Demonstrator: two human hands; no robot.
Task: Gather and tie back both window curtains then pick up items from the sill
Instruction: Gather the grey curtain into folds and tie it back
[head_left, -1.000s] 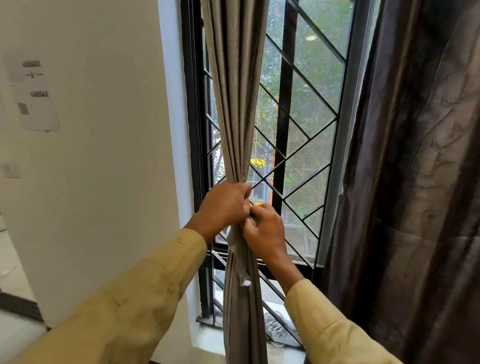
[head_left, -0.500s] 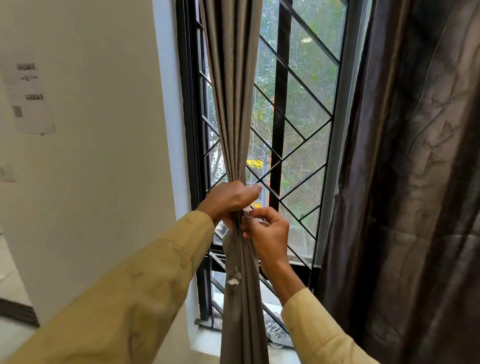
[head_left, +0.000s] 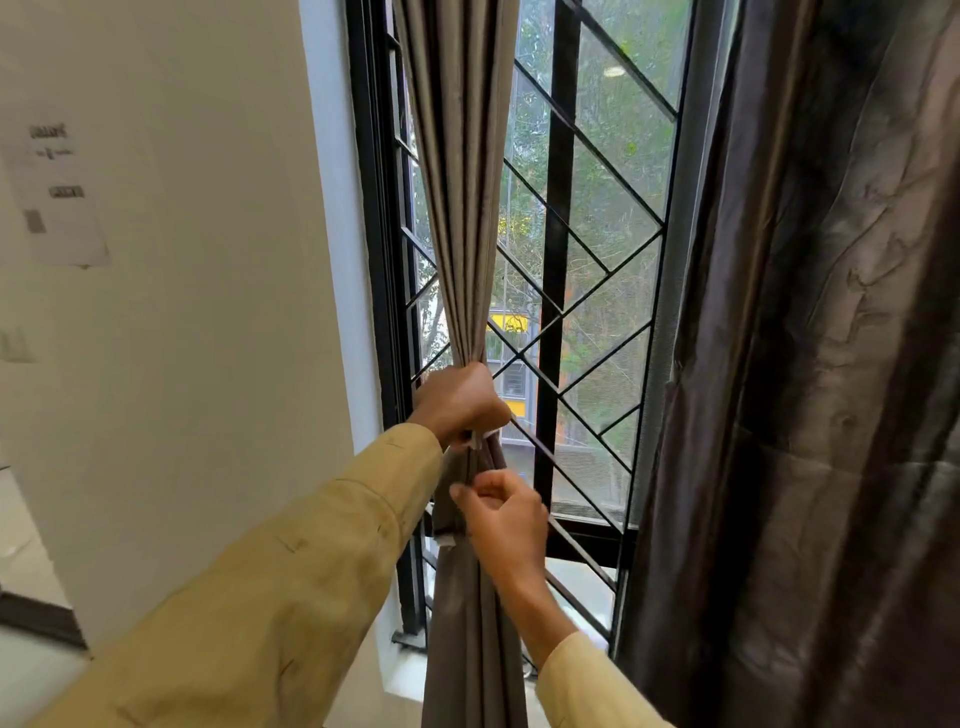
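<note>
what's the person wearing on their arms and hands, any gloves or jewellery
Both arms are in long mustard-yellow sleeves of a plain woven fabric, creased, the left sleeve and right sleeve each ending at the wrist. The left hand and right hand are bare: no gloves, and no rings, watch or bracelet show.

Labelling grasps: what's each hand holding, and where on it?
Left hand is clenched around the gathered curtain at its bunched waist. Right hand, just below, pinches something at the curtain's front; what exactly cannot be told.
</note>
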